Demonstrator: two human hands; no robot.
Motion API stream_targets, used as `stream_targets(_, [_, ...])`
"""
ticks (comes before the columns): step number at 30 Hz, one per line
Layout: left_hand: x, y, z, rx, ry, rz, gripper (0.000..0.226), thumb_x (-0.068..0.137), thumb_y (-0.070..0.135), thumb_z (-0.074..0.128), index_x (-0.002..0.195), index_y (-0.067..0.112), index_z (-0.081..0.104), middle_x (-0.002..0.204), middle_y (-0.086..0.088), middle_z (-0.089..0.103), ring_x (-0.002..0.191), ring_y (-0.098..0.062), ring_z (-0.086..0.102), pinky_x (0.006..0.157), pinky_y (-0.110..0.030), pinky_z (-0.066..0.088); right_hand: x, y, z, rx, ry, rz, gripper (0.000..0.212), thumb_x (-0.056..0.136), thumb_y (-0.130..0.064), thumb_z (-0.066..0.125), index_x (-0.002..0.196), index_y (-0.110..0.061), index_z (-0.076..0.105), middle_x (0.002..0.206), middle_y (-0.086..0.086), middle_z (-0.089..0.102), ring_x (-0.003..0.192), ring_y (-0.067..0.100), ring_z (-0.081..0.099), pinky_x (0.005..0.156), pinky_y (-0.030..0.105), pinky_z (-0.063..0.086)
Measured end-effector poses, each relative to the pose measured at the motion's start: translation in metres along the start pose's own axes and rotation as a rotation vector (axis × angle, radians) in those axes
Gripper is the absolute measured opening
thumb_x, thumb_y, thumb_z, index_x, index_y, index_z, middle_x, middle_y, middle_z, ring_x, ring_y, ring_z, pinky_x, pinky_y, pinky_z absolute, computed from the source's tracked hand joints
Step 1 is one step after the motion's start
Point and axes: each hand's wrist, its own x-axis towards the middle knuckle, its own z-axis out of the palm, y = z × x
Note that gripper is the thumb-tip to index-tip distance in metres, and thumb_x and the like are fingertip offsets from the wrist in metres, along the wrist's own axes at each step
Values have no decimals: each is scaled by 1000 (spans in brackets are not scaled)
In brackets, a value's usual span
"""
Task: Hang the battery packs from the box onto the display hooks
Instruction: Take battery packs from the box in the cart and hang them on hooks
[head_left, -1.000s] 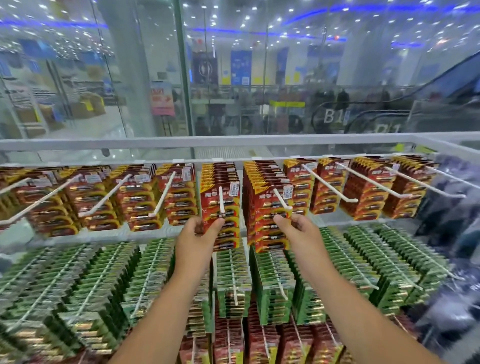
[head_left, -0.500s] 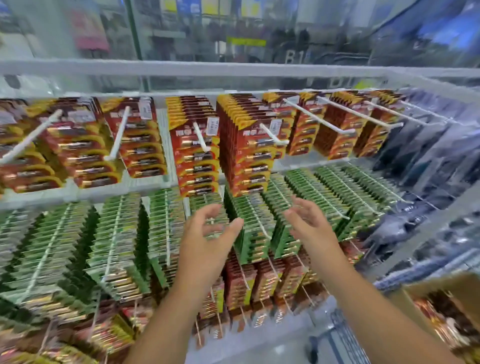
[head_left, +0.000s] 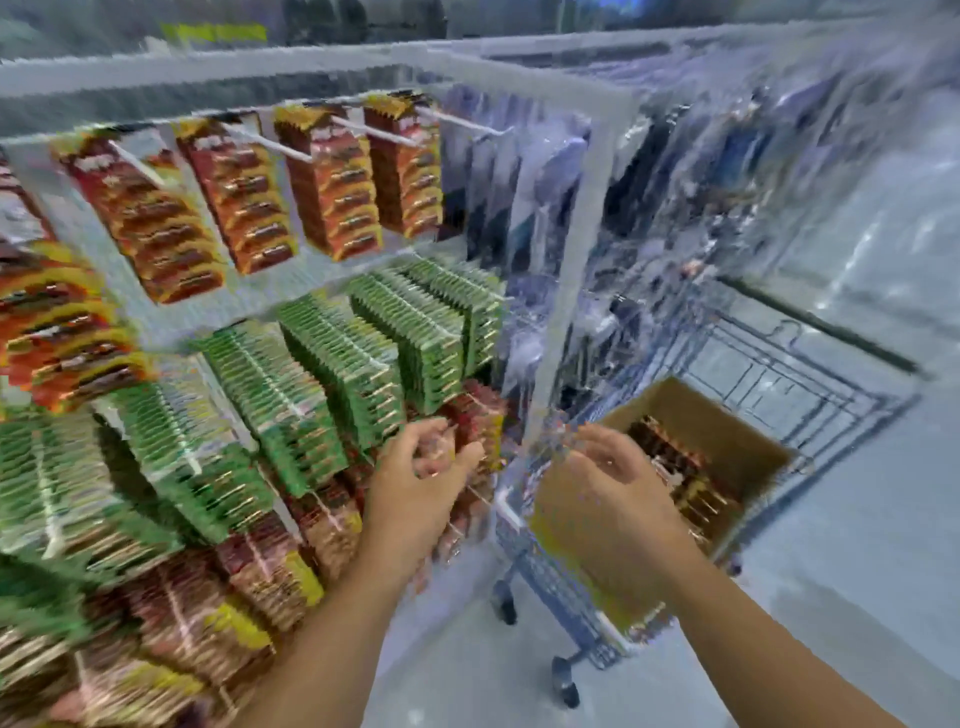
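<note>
While both my hands hang loosely curled and empty, the box (head_left: 727, 415) lies right of them, nearer my right hand (head_left: 608, 493) than my left hand (head_left: 421, 483).

A wire cart (head_left: 566, 587) on dark castors is seen at the near right, standing on a pale grey floor (head_left: 857, 597). Beside the rack's white upright post (head_left: 576, 270), clear plastic-bagged goods (head_left: 675, 208), dark and bluish, are hung in blurred rows on the right. A white frame rail (head_left: 208, 73) is seen across the top, far from the viewer, with glass (head_left: 363, 21) behind it.
</note>
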Motion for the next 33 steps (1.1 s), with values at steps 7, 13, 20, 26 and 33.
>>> stream_targets(7, [-23, 13, 182, 41, -107, -58, 24, 92, 35, 77, 111, 33, 62, 115, 2, 68, 82, 2, 64, 59, -13, 49, 16, 46, -182, -85, 43, 46, 29, 95, -22, 76, 123, -26, 68, 109, 0, 72, 93, 5, 70, 91, 34, 57])
stream_targets(13, [-23, 9, 275, 100, -176, -185, 39, 92, 46, 76, 125, 32, 61, 125, 15, 58, 95, 7, 55, 68, -18, 43, 53, 72, -267, -134, -25, 135, 27, 96, -21, 74, 121, -30, 67, 115, 6, 67, 96, 11, 66, 71, 12, 54])
stream_targets(20, [42, -29, 338, 133, -179, -298, 29, 91, 48, 74, 114, 37, 61, 129, 9, 58, 101, -1, 58, 75, -28, 46, 119, 121, -291, -245, -73, 274, 30, 93, -35, 78, 119, -38, 65, 111, -5, 68, 105, 9, 65, 75, 11, 49])
stream_targets(26, [93, -59, 381, 183, -136, -422, 34, 90, 54, 73, 117, 39, 57, 134, 3, 58, 114, -20, 62, 86, -34, 47, 179, 163, -296, -414, -242, 335, 33, 91, -34, 80, 120, -38, 67, 114, -3, 68, 101, 18, 67, 81, 21, 53])
stream_targets(33, [117, -102, 436, 185, 61, -576, 47, 91, 55, 72, 128, 30, 59, 133, 4, 60, 112, -15, 64, 87, -29, 48, 259, 215, -296, -641, -608, 346, 41, 92, -40, 77, 130, -36, 63, 120, -7, 61, 100, 5, 62, 90, 23, 53])
